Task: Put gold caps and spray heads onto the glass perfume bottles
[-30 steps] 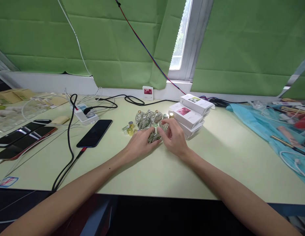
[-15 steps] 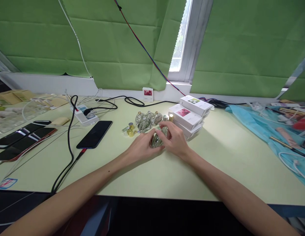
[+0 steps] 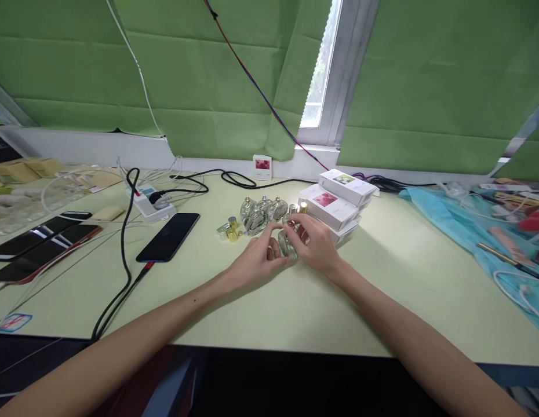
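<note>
A clear glass perfume bottle (image 3: 287,245) stands on the table between my two hands. My left hand (image 3: 255,256) is curled round its left side, with the thumb low and the index finger near its top. My right hand (image 3: 316,242) pinches at the top of the same bottle, where a small reddish part shows between thumb and fingertips. The right fingers hide part of the neck. Just beyond stand several similar glass bottles (image 3: 256,221) with gold necks. Left of these lie gold caps (image 3: 232,233) and a silver cap (image 3: 222,232).
White boxes (image 3: 328,204) are stacked behind my right hand. A phone (image 3: 168,237) on a cable and a power strip (image 3: 152,204) lie to the left. Blue plastic sheeting (image 3: 443,226) with clutter covers the right side. One small box (image 3: 262,167) leans at the wall.
The bottle between my hands has shifted slightly right and turned, showing more of its side. My left fingers have opened a little around it, while my right hand stays at its top.
</note>
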`<state>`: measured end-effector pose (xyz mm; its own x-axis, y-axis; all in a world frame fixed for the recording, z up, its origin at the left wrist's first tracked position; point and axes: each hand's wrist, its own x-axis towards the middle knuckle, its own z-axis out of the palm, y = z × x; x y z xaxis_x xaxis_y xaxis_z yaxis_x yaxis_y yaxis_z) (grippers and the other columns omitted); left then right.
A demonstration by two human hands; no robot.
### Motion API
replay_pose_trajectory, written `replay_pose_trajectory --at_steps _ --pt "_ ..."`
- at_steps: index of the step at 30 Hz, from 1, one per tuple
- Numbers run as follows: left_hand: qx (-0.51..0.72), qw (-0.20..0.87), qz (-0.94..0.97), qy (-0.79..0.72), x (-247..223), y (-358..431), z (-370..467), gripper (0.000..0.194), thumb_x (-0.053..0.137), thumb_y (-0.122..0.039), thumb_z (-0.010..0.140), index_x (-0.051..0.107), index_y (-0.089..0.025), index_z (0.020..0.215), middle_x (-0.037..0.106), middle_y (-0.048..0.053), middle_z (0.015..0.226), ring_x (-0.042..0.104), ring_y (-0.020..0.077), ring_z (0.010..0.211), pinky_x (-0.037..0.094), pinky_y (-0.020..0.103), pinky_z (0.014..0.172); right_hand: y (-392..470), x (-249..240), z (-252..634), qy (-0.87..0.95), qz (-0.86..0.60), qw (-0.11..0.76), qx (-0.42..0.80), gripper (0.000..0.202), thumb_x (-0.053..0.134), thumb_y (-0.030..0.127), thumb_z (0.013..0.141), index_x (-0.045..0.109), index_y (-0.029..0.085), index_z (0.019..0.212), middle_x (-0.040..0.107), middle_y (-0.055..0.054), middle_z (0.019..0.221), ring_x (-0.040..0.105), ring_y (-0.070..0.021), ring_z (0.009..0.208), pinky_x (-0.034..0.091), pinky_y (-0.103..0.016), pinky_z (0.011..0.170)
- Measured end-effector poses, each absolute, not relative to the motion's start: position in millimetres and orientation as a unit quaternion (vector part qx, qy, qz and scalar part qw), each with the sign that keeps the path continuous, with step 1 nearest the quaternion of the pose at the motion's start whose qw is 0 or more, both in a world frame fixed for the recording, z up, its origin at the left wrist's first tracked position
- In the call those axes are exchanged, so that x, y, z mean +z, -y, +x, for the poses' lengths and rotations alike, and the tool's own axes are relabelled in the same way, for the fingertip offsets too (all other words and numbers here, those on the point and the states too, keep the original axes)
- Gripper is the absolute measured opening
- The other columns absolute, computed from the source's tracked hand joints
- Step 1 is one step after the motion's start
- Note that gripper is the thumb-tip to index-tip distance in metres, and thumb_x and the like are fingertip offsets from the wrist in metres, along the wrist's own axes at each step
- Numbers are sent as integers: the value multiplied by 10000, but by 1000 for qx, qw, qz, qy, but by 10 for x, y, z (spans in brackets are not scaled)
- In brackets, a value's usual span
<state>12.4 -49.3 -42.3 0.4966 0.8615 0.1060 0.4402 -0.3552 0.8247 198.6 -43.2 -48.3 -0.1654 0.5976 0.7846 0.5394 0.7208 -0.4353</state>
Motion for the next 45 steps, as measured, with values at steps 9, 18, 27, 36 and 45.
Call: replay_pose_trajectory --at_steps 9,18,27,36,45 --pt "318 300 774 -458 -500 385 109 609 653 -424 919 399 -231 1438 621 5 946 587 131 646 448 265 578 425 -513 1986 768 -391 507 32 270 603 238 965 573 223 1233 669 -101 1147 620 -144 664 511 -289 562" --pt "332 287 780 -446 -516 350 103 542 637 -353 922 416 -238 1403 621 61 1181 568 78 589 456 255 558 418 -530 1976 756 -406 512 28 250 573 190 952 558 223 1199 615 -101 1143 613 -139 659 505 -285 534" --pt "318 272 788 -451 -478 376 97 503 599 -339 922 434 -239 1386 657 96 1289 573 100 584 470 290 576 422 -533 1971 754 -406 515 29 237 574 175 949 564 229 1179 622 -90 1122 606 -138 654 510 -285 536" --pt "329 227 797 -452 -430 377 80 410 579 -321 939 490 -216 1325 644 91 1290 544 93 581 469 294 608 435 -527 1964 755 -402 517 26 212 571 183 960 572 220 1169 621 -90 1111 609 -132 648 513 -274 535" --pt "408 29 766 -496 -141 221 -191 231 569 -296 945 605 -189 1147 617 71 1253 512 72 519 474 313 674 450 -530 1941 758 -386 526 30 181 552 176 970 578 209 1146 618 -87 1104 614 -118 638 510 -268 543"
